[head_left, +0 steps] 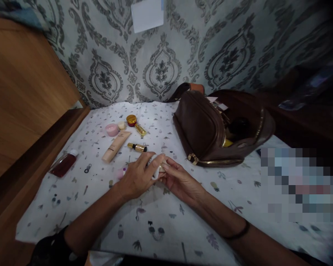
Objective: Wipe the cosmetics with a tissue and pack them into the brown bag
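Both hands meet over the middle of the white printed sheet (pixel 161 229). My left hand (pixel 138 175) is closed on a white cloth (pixel 155 174). My right hand (pixel 180 179) pinches a small pale, gold-tinted item (pixel 162 169) against that cloth; fingers cover most of it, so its kind is unclear. Just beyond the hands lies a gold-and-black cosmetic tube (pixel 137 147). Partly behind my left hand shows a pink and purple item (pixel 120 173). A beige squeeze tube (pixel 116 147) rests farther left.
A pink jar (pixel 112 129), a small cream-coloured pot (pixel 121 126), a red jar with gold lid (pixel 131 120) and a gold tube (pixel 140 129) stand at the back. A bottle of dark red liquid (pixel 63 164) lies left. An unzipped brown bag (pixel 199 125) sits right.
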`<state>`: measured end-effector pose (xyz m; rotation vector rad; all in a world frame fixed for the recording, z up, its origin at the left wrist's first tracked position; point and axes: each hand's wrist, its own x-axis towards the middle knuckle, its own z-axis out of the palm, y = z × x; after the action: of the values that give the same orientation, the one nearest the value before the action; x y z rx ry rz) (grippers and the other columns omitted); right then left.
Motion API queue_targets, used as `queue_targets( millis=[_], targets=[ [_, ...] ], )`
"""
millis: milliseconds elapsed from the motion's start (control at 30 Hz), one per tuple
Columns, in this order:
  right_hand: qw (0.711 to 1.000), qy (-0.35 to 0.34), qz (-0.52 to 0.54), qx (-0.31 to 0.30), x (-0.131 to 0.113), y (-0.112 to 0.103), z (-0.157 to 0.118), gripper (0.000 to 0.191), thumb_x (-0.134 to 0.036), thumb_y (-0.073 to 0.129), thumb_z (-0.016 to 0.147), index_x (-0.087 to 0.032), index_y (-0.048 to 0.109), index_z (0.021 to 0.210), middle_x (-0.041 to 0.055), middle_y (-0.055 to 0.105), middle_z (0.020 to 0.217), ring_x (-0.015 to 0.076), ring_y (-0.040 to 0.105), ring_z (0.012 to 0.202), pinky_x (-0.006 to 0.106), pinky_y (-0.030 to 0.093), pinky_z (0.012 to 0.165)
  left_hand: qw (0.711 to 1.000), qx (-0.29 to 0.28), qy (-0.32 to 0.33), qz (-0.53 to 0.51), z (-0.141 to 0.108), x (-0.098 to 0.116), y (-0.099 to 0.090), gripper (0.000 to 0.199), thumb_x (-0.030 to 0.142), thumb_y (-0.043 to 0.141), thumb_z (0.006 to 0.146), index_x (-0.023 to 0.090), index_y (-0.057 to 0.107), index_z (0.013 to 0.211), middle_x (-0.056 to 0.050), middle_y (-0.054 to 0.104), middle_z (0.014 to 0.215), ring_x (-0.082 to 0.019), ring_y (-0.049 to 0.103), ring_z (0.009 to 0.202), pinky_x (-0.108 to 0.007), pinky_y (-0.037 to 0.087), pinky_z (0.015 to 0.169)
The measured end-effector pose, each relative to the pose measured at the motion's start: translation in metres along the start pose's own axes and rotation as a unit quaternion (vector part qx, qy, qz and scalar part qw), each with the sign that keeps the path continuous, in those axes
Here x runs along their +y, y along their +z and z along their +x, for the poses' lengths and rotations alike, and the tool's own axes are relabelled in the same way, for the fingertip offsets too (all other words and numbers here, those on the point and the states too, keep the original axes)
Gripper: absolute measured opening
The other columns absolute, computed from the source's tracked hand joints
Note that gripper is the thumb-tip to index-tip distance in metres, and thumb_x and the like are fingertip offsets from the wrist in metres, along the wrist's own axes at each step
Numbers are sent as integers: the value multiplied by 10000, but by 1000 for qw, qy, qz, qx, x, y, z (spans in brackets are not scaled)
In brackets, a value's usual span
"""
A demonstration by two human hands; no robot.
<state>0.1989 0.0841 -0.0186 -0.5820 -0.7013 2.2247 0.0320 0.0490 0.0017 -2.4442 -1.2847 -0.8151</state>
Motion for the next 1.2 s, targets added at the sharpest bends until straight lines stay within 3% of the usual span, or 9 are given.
queue_targets(
  millis=[133,267,433,533,700,867,1000,1200],
  targets=[
    [1000,-6,-12,-12,0,0,0,321,-348,877,698,-193,688,906,-34,662,776,86,600,672,214,481,656,1000,12,0,-15,-1,1,-2,378,380,430,1018,160,473,1322,-135,613,1064,-236,661,945,-284,560,662],
    [999,1,-23,-30,1,2,-1,272,-342,870,711,-164,699,825,-37,620,711,70,553,640,185,433,587,996,-2,-20,-92,1,1,-8,350,368,380,1037,148,583,1216,-98,615,947,-195,644,841,-274,539,682],
    [998,31,-41,-33,3,4,-3,372,-327,901,667,-163,734,956,-7,691,840,82,610,724,198,468,649,974,26,-56,-220,4,0,-11,328,328,377,1043,147,651,1041,-66,656,846,-161,633,768,-259,508,706],
    [997,34,-44,-46,3,3,-2,386,-296,909,649,-169,735,969,6,710,871,97,638,767,208,490,680,957,39,-110,-266,5,0,-12,343,368,396,1035,161,664,983,-57,685,836,-167,647,776,-273,507,726],
    [996,-10,-62,-56,5,2,-1,381,-239,916,619,-197,705,934,1,726,895,98,650,802,214,508,751,937,47,-193,-287,3,2,-9,372,419,393,1025,159,642,1119,-93,692,1024,-211,647,960,-328,499,858],
    [995,-53,-83,-13,6,5,-3,395,-194,914,594,-225,661,896,-27,699,866,109,639,811,228,504,780,939,11,-216,-269,-3,1,2,437,500,451,979,170,574,1239,-112,641,1140,-251,606,1071,-368,480,924],
    [992,-85,-96,2,8,6,-4,432,-250,935,553,-224,659,884,-27,673,870,119,625,785,234,508,727,944,-6,-222,-243,-3,-1,4,495,592,528,907,176,589,1167,-96,640,1088,-250,617,991,-345,485,839],
    [981,-124,-150,-7,8,0,-2,451,-271,930,567,-233,668,932,-14,673,859,135,627,778,249,505,697,948,-48,-235,-208,1,-1,-1,456,626,489,907,191,592,818,-14,598,769,-182,565,705,-290,410,644]
  ],
)
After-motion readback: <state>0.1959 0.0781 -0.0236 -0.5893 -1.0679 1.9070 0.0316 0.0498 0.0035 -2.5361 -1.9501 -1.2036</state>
